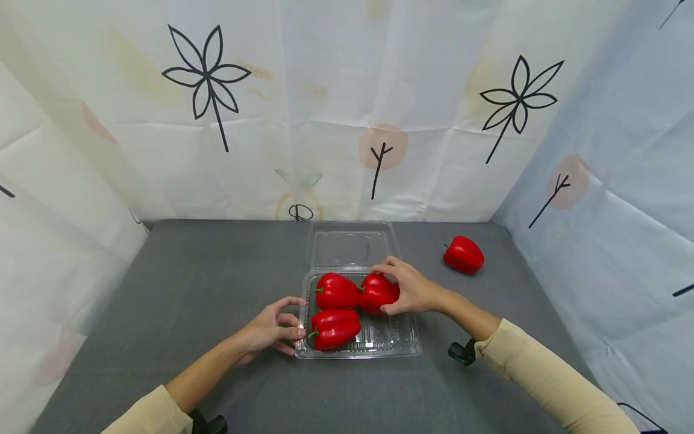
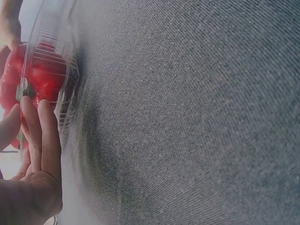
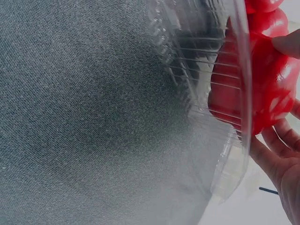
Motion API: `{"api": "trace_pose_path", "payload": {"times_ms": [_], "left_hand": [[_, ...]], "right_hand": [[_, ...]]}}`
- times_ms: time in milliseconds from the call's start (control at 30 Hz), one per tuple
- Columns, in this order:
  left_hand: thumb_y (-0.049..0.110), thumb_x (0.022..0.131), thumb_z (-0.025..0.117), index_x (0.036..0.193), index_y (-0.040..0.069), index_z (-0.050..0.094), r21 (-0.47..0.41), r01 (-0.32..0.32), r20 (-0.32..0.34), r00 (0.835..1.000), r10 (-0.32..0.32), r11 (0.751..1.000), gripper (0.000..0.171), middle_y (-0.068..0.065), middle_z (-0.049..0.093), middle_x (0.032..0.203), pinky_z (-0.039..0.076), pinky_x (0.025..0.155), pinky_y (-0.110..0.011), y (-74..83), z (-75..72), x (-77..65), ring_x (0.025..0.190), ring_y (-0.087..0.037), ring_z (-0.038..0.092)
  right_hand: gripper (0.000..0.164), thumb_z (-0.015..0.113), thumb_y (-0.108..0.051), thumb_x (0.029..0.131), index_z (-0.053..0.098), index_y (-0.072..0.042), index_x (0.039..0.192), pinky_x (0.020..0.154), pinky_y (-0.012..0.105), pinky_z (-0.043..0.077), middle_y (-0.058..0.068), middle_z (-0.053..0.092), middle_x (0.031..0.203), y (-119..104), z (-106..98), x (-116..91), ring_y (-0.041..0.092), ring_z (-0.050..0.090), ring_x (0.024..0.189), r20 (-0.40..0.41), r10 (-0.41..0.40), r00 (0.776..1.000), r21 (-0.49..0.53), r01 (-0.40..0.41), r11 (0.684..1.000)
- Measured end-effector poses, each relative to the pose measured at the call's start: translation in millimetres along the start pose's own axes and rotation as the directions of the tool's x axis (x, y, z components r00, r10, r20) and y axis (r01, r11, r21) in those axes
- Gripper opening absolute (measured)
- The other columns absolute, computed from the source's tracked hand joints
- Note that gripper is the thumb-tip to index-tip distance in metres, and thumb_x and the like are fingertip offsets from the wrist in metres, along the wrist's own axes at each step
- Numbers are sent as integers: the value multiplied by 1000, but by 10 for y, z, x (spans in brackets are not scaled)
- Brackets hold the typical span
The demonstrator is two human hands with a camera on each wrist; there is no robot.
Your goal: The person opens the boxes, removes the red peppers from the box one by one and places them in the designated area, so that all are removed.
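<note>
Fingers and thumb of the right hand (image 1: 410,289) pinch 1 red pepper (image 1: 379,293) from opposite sides; this held pepper sits in the back right part of the clear plastic box (image 1: 391,335). Fingers of the left hand (image 1: 269,330) are extended and slightly spread, and they touch the left side of the box; whether the left thumb also pinches the rim cannot be determined. 2 further peppers lie in the left half of the box: the back pepper (image 1: 337,291) is just beside the held pepper, and the front pepper (image 1: 336,330) is nearer the person. The lid (image 1: 349,247) is folded open behind the box. A 4th pepper (image 1: 463,254) lies on the grey table (image 1: 217,259), behind and to the right of the box and well apart from it. All 4 stems point left. A printed cloth (image 1: 325,78) stands behind the table. Both forearms wear beige sleeves (image 1: 547,380).
</note>
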State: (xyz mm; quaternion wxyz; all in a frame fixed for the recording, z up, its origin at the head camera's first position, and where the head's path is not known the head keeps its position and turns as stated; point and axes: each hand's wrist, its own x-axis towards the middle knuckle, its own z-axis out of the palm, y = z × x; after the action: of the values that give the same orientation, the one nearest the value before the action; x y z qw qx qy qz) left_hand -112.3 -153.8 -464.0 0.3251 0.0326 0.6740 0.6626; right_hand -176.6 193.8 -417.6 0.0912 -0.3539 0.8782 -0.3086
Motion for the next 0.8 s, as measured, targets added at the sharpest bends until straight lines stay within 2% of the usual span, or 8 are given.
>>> {"api": "trace_pose_path", "payload": {"times_ms": [300,533,800], "left_hand": [[8,88,75,143,3,37,-6,-25,17,1000,26,1000,67,-8,66,88,61,68,-43,-15,-7,2,70,-20,65],[7,90,73,143,3,37,2,-22,17,1000,22,1000,65,-9,66,89,61,69,-42,-7,-11,0,72,-21,64],[7,90,73,143,3,37,2,-16,11,1000,16,1000,64,-9,66,90,61,69,-42,-10,-4,2,72,-21,64]], "right_hand": [[62,77,-17,73,58,-6,131,83,32,56,4,52,119,-6,-42,-18,22,55,107,0,8,1000,49,-8,999],[63,79,-16,73,57,-8,132,82,32,57,4,52,122,-2,-132,-60,23,56,108,-36,12,999,90,-9,996],[64,81,-12,73,58,-7,132,83,44,58,6,52,122,47,-265,-131,27,55,111,-136,20,990,84,-9,996]]}}
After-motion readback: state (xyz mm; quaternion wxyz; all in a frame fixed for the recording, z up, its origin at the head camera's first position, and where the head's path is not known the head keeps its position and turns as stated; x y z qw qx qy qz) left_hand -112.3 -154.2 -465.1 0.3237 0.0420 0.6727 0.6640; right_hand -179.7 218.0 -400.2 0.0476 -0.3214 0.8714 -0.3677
